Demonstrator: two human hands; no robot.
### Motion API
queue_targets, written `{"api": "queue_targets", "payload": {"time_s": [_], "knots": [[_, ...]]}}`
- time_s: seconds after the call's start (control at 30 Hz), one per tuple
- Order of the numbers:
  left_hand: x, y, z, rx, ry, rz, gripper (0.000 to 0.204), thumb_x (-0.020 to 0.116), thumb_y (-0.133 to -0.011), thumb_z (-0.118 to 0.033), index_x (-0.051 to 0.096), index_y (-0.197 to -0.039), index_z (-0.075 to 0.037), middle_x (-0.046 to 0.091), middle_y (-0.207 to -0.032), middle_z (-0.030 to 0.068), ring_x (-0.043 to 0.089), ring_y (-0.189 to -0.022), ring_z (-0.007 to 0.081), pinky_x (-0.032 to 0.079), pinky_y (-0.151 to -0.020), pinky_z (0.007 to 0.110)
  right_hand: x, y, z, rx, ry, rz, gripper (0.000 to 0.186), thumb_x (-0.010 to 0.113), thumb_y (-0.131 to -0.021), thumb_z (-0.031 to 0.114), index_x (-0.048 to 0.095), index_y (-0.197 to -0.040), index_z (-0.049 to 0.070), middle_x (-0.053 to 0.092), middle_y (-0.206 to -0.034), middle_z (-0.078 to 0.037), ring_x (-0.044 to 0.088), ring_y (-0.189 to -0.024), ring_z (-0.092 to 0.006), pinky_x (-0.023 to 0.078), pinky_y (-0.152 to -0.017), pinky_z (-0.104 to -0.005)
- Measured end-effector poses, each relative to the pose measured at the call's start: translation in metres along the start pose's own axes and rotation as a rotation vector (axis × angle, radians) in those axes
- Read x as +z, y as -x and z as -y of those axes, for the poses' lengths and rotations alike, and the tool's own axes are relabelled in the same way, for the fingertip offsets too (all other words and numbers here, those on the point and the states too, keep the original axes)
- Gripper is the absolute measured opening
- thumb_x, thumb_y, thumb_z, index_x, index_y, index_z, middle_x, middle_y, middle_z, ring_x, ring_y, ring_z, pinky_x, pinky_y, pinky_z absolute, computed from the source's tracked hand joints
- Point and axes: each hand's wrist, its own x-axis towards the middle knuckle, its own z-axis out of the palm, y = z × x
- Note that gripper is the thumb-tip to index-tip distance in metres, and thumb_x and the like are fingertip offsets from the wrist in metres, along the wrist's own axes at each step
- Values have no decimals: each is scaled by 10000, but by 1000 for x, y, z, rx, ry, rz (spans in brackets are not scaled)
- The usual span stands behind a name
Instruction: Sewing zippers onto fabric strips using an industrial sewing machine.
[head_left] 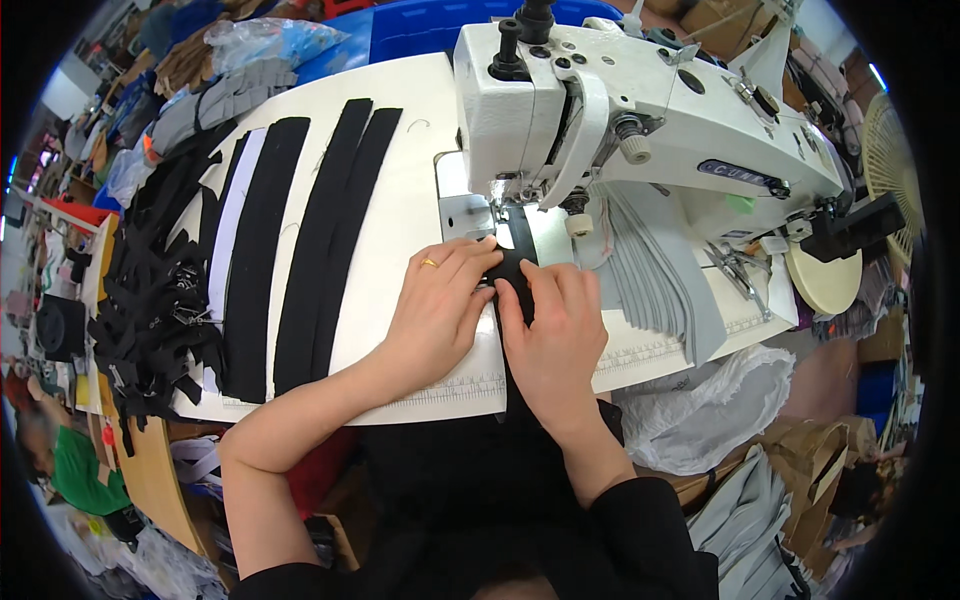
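Note:
A black fabric strip (514, 262) runs under the presser foot of a white sewing machine (640, 90) and hangs over the table's front edge toward me. My left hand (440, 300), with a ring on one finger, lies along the strip's left side, its fingertips pressing the cloth close to the needle area. My right hand (556, 325) pinches the same strip between thumb and fingers just in front of the foot. Both hands nearly meet over the strip. Their fingertips partly hide the cloth between them.
Long black strips (335, 240) and a white strip (236, 210) lie on the white table (410, 180) at left, beside a heap of black straps (150, 290). Stacked grey pieces (650, 270) and metal scissors (738, 268) lie right. A plastic bag (710, 405) hangs below the edge.

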Motion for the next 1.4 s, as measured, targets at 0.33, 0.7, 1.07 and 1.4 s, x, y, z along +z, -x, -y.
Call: {"api": "queue_targets", "payload": {"time_s": [0.33,0.7,1.07,1.4], "knots": [[-8,3,-1,-79,6,147,360,643,-971,-78,650,-1329,-37,597,-1416,124,525,-1378,294,226,-1232,548,8,-6,-7,151,-219,36,194,792,-875,127,698,-1012,27,665,-820,-60,633,-803,-241,517,-672,-372],[-9,6,1,-51,-113,163,404,676,-980,-128,637,-1375,-54,596,-1482,73,471,-1471,277,92,-1254,626,10,-18,-24,426,-608,143,235,776,-887,61,550,-934,18,648,-676,-65,620,-575,-167,481,-569,-329],[-10,3,2,-80,-156,185,418,655,-988,-147,628,-1394,-49,585,-1445,81,467,-1461,288,67,-1227,685,14,-15,-22,361,-523,182,211,739,-917,96,537,-878,52,590,-690,-55,590,-660,-288,387,-764,-421],[-8,-8,10,-101,-194,198,406,629,-1004,-124,627,-1406,-61,593,-1461,89,454,-1483,286,75,-1232,680,21,-22,-20,272,-484,94,220,762,-913,66,548,-870,36,537,-667,-26,484,-560,-136,394,-562,-326]]}}
